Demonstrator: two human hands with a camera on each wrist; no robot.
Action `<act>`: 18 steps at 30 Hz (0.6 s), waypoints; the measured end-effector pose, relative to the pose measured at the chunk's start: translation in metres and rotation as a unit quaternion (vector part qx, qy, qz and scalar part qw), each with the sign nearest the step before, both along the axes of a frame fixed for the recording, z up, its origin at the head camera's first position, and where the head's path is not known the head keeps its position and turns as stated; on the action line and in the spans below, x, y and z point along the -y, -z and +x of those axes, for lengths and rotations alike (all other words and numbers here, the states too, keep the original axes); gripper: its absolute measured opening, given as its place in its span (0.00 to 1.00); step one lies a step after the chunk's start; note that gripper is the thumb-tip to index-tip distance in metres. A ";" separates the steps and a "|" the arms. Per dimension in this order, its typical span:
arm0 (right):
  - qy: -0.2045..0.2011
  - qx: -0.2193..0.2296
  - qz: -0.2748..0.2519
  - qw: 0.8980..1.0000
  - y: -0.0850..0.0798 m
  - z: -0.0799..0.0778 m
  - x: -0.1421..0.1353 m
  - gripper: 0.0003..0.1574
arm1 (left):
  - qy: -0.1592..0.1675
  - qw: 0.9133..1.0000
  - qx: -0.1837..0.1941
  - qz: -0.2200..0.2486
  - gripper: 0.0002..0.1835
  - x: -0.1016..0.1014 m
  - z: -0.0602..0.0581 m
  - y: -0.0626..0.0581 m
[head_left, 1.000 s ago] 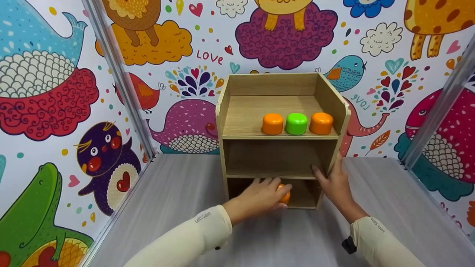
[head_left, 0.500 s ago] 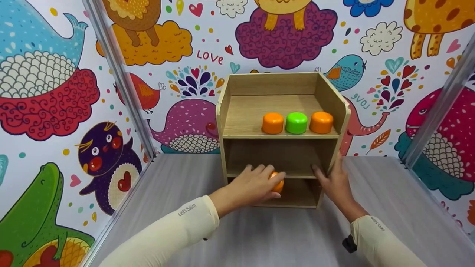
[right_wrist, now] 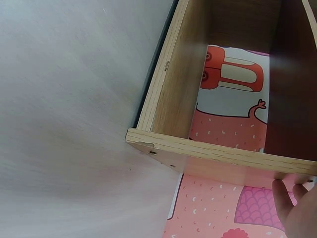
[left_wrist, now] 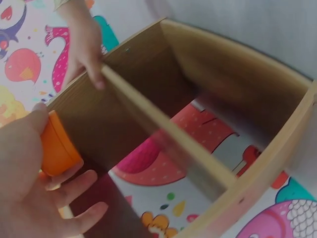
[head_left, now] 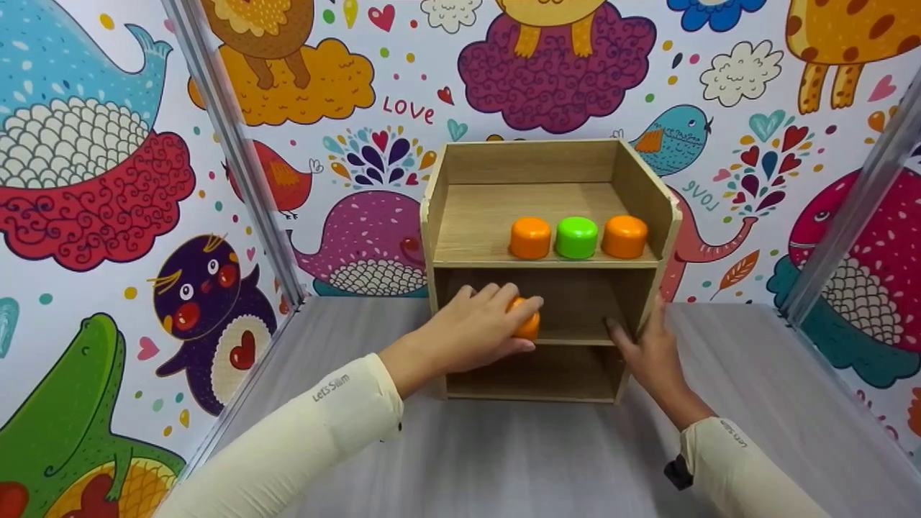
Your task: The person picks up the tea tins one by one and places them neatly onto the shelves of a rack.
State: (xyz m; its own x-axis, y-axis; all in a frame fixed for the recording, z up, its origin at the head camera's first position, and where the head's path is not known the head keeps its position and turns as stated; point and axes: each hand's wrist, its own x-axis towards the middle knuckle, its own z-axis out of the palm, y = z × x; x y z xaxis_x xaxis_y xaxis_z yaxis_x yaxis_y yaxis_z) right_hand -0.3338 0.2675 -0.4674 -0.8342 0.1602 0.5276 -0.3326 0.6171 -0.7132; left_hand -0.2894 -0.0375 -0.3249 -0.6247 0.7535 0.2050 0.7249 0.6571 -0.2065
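In the head view my left hand (head_left: 468, 327) holds an orange rounded cylinder (head_left: 529, 324) between thumb and fingers, at the front of the middle compartment of a small wooden shelf (head_left: 529, 169). The left wrist view has the same cylinder (left_wrist: 58, 148) near the hand's thumb, with some fingers spread. My right hand (head_left: 656, 360) grips the shelf's right side panel, its thumb at the inner face by the middle board. Fingers (right_wrist: 282, 198) touch the panel's outer face in the right wrist view. Two orange cylinders (head_left: 530, 238) (head_left: 624, 237) and a green one (head_left: 576, 238) stand in a row on top.
The shelf stands on a grey table (head_left: 345, 374) near the back wall (head_left: 403, 158), which is printed with cartoon animals. Raised side panels (head_left: 645, 191) border its top. Metal posts (head_left: 237, 165) mark the wall corners. The lower compartment (head_left: 554, 374) lies below the left hand.
My left hand has lifted the orange cylinder up and slightly left, from the bottom compartment to the front of the middle one. The right hand stays at the side panel.
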 end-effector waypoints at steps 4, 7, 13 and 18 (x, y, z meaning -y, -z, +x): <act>-0.002 0.003 0.001 1.000 0.000 0.000 0.000 0.55 | -0.001 1.000 -0.005 0.004 0.33 0.007 0.002 -0.016; -0.004 0.011 0.000 1.000 -0.001 -0.001 -0.001 0.55 | -0.004 1.000 -0.006 0.010 0.33 0.011 0.004 -0.026; -0.007 0.015 -0.004 1.000 0.000 -0.002 -0.001 0.56 | -0.006 1.000 -0.016 0.025 0.35 0.017 0.005 -0.048; -0.012 0.015 -0.011 1.000 0.000 -0.003 -0.001 0.58 | -0.003 0.998 -0.047 0.034 0.35 0.021 0.002 -0.066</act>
